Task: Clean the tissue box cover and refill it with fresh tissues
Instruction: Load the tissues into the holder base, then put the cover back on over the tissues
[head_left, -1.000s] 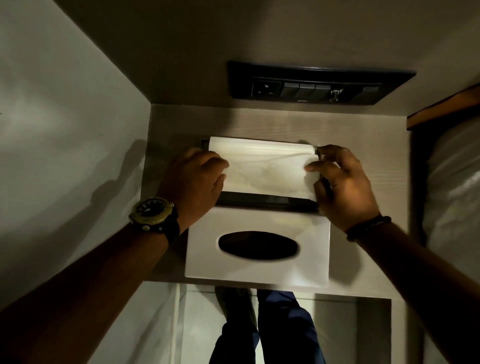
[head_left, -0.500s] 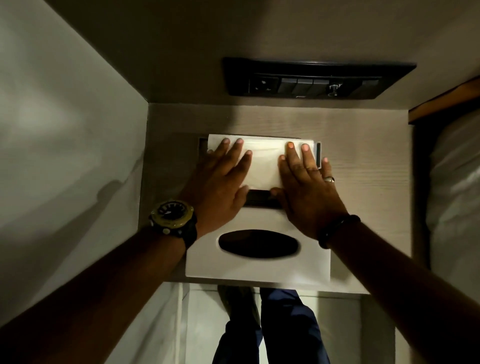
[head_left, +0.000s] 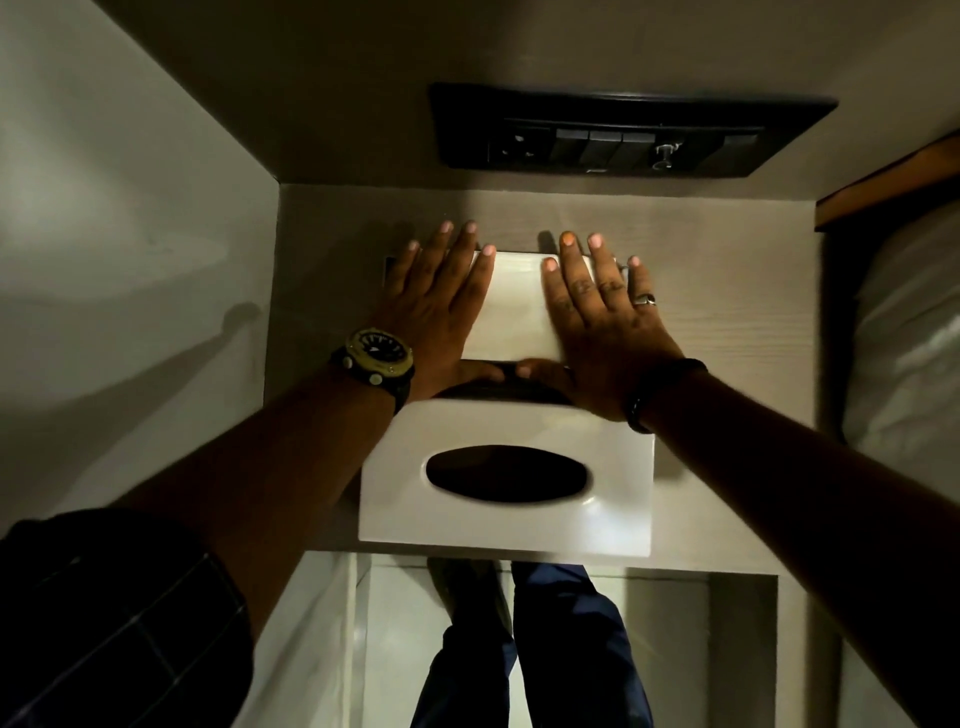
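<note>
A white stack of tissues (head_left: 519, 306) lies in a dark base tray (head_left: 498, 387) on the small wooden side table (head_left: 727, 332). My left hand (head_left: 441, 306) rests flat on the stack's left part, fingers spread. Flat on the right part lies my right hand (head_left: 602, 322), with a ring on one finger. Both thumbs meet at the stack's near edge. The white tissue box cover (head_left: 506, 478), with a dark oval slot on top, stands just in front of the tray, near the table's front edge.
A black switch and socket panel (head_left: 623, 135) is set in the back wall. A pale wall closes the left side. White bedding (head_left: 909, 332) and a wooden bed edge lie to the right. Below the table front, my legs and a shoe show on the floor.
Both hands went from pinching the tissue stack's ends to lying flat on top of it. The fingers have since slid further toward the back edge.
</note>
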